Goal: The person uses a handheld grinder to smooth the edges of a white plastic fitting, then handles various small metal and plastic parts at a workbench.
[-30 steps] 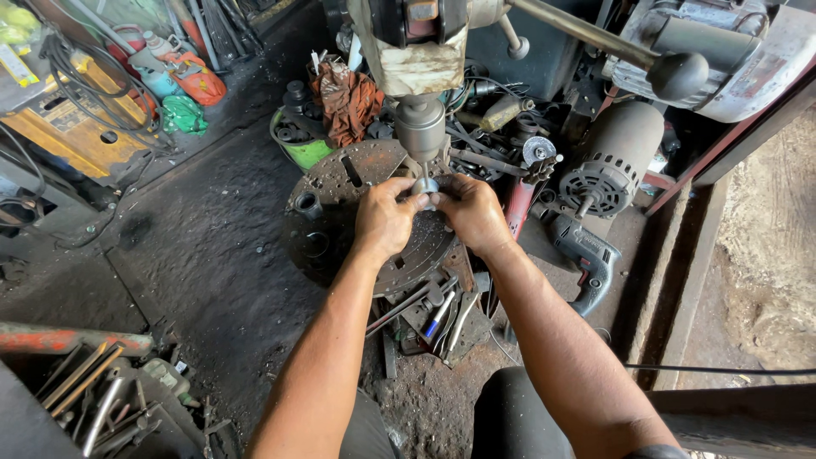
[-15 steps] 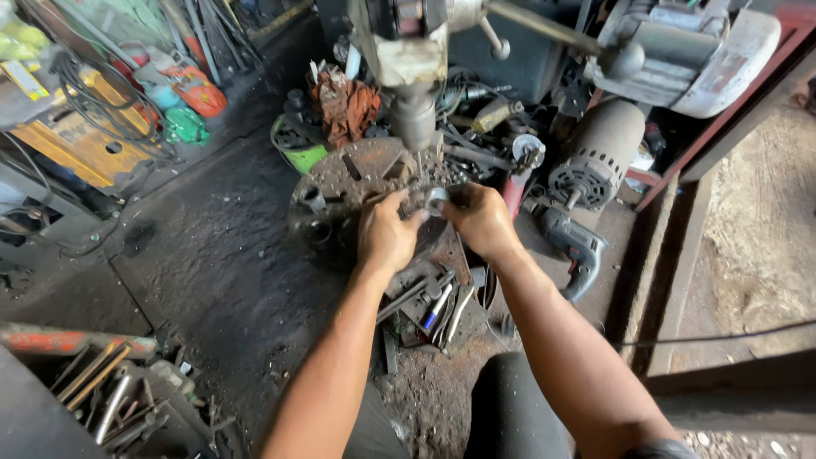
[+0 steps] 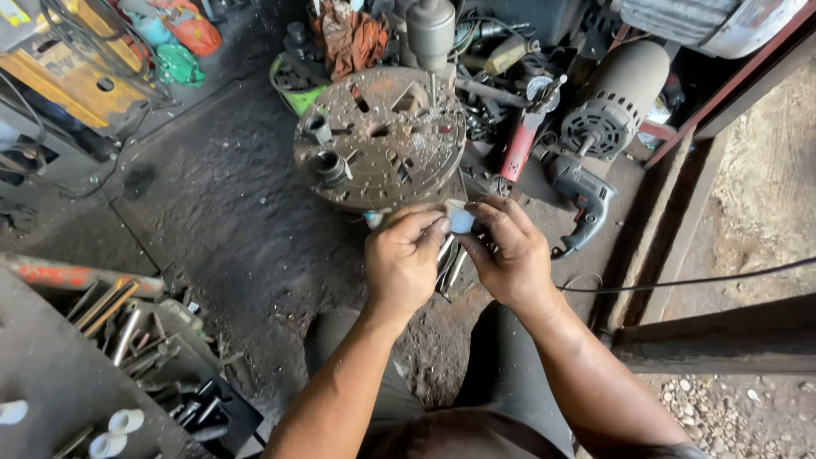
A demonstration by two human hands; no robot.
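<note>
Dark, oily workshop floor [image 3: 212, 212] spread under everything, strewn with metal chips and loose tools. At the far middle stood a drill press, its round, slotted work table [image 3: 378, 140] rusty and littered with swarf, the drill bit [image 3: 432, 85] hanging just above it with nothing clamped beneath.

Both hands were held near the body, in front of that table. The left hand [image 3: 406, 259] and right hand [image 3: 510, 255] met around a small pale metal piece [image 3: 461, 219], each grip closed on it with thumb and fingertips, the piece off the table and in the air between them. Judged from this, the piece was off the press and being handled or checked; whether any drilling on it was finished could not be told.

Packages and colours: a yellow metal box [image 3: 64, 76] stood far left; beyond it lay green and orange plastic bags [image 3: 178, 42]. An orange-brown rag [image 3: 348, 38] sat behind the table. Right of the table lay a red-handled tool [image 3: 520, 144], a grey electric motor [image 3: 616, 102] and a grey power drill [image 3: 582, 200]. Steel rods [image 3: 110, 319] lay near left. No label was legible.
</note>
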